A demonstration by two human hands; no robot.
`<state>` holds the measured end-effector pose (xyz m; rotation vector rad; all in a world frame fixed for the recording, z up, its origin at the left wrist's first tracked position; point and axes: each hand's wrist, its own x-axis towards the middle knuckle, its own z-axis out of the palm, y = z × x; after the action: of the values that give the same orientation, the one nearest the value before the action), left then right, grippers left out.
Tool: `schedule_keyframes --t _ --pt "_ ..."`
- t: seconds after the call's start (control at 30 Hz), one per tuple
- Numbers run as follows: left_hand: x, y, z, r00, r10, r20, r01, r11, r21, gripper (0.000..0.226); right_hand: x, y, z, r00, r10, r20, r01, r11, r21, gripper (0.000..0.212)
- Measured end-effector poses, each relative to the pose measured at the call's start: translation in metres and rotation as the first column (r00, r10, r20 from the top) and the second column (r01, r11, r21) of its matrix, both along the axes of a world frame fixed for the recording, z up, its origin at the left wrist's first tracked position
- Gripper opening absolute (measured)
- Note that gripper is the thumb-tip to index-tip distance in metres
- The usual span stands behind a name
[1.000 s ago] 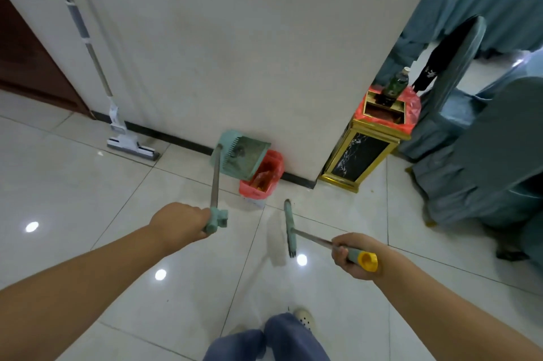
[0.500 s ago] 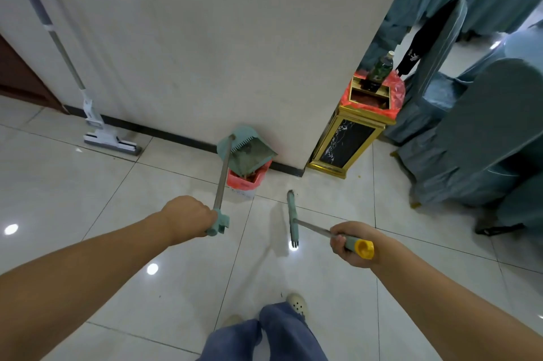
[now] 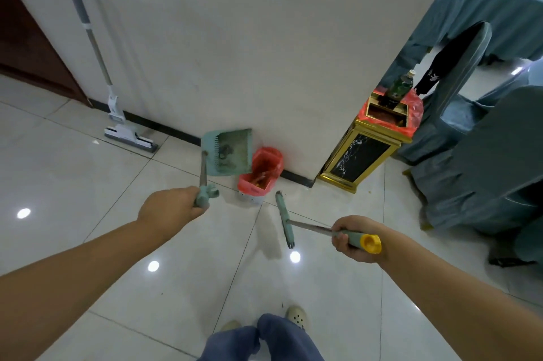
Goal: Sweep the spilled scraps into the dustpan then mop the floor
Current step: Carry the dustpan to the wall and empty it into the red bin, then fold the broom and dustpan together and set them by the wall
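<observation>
My left hand [image 3: 172, 209] grips the metal handle of a teal long-handled dustpan [image 3: 229, 152], held up beside a small bin lined with a red bag [image 3: 261, 174] that holds orange scraps. The pan's dirty inside faces me. My right hand [image 3: 351, 238] is closed on the green and yellow grip of a teal broom [image 3: 284, 218], whose narrow head hangs just above the white tiled floor, right of the small bin. A white flat mop [image 3: 129, 137] leans on the wall at the left.
A gold and black marble bin [image 3: 363, 159] with a red liner and a green bottle [image 3: 398, 88] on top stands at the wall's corner. Chairs in grey-blue covers [image 3: 482, 166] crowd the right side. A dark wooden door [image 3: 26, 55] is at far left. My feet are at the bottom.
The dustpan has moved off the top of the small red bin to its left and turned its inside toward me. The broom and my right hand have barely moved.
</observation>
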<state>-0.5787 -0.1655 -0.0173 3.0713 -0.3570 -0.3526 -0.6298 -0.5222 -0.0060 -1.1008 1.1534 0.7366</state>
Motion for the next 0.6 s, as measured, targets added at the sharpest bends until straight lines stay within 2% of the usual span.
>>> schedule_keyframes --t 0.07,0.17,0.3,0.4,0.5,0.6 --pt "-0.002 0.012 -0.002 0.987 0.158 0.003 -0.157 0.982 -0.110 0.034 0.009 0.010 0.006 0.999 0.051 -0.009 -0.051 0.999 0.000 0.012" --pt "-0.010 0.027 -0.004 0.935 0.350 -0.066 -0.354 0.896 -0.269 0.035 0.022 0.027 0.010 0.990 0.134 -0.032 -0.135 0.991 -0.013 0.019" --pt "-0.028 0.041 -0.014 0.869 0.453 -0.199 -0.494 0.794 -0.355 0.036 0.039 0.051 0.009 0.962 0.268 -0.053 -0.270 0.962 -0.035 0.029" --pt "-0.042 0.046 -0.030 0.808 0.512 -0.293 -0.590 0.705 -0.395 0.033 0.045 0.069 0.012 0.919 0.392 -0.045 -0.394 0.917 -0.060 0.021" --pt "-0.056 0.043 -0.046 0.748 0.534 -0.395 -0.664 0.620 -0.419 0.028 0.049 0.091 0.025 0.866 0.498 0.040 -0.496 0.867 -0.056 0.008" --pt "-0.066 0.035 -0.066 0.640 0.558 -0.529 -0.768 0.483 -0.420 0.034 0.057 0.109 0.040 0.836 0.496 0.235 -0.499 0.865 -0.052 0.014"
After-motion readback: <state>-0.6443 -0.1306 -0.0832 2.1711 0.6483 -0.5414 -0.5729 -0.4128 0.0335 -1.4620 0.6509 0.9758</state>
